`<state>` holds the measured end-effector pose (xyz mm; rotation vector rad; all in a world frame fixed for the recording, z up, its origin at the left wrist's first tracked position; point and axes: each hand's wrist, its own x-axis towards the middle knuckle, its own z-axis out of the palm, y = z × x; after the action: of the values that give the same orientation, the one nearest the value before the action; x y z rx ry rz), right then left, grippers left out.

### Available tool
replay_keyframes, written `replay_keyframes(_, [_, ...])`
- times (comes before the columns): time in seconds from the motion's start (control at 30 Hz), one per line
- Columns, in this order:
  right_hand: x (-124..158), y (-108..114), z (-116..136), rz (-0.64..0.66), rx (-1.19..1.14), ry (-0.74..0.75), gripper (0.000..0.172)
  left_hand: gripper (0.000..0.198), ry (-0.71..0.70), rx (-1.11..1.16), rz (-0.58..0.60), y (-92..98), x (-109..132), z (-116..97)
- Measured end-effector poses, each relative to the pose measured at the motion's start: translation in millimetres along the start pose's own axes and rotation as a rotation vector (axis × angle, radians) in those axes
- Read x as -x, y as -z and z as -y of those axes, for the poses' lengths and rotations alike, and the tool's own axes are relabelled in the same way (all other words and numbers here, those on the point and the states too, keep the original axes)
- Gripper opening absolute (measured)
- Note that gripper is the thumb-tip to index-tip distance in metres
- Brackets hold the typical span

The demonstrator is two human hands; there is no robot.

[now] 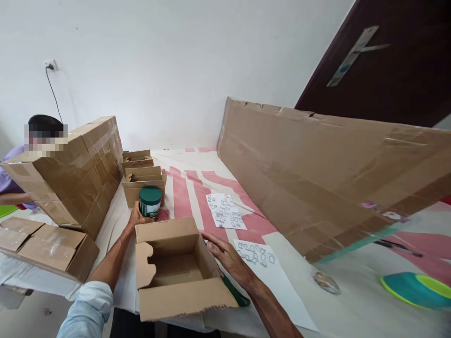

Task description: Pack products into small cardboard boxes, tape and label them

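Note:
An open, empty cardboard box (176,267) stands at the near table edge. My left hand (138,217) is closed around a white jar with a dark green lid (150,202), just behind the box's far left corner. Flat against the box's right outer wall rests my right hand (225,256), its fingers stretched out and holding nothing. Something dark green (235,293) lies under my right wrist beside the box.
Several small folded boxes (143,180) sit behind the jar. Large taped cartons (81,173) stand at the left, with a person behind them. A long cardboard sheet (317,169) leans on the right. Two sticker sheets (225,211) and a green-blue plate (417,288) lie on the cloth.

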<state>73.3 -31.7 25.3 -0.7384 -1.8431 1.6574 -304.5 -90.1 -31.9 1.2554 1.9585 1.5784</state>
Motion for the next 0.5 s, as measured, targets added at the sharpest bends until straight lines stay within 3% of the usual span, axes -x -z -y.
replay_keyframes(0.17, [3.8, -1.2, -1.4, 0.018, 0.047, -0.076, 0.086, 0.083, 0.001, -0.004, -0.055, 0.6, -15.7, 16.8])
replay_keyframes(0.5, [-4.3, -8.9, -7.5, -0.023, -0.026, -0.108, 0.059, 0.091, 0.0, 0.028, -0.12, 12.6, -64.4, 33.6])
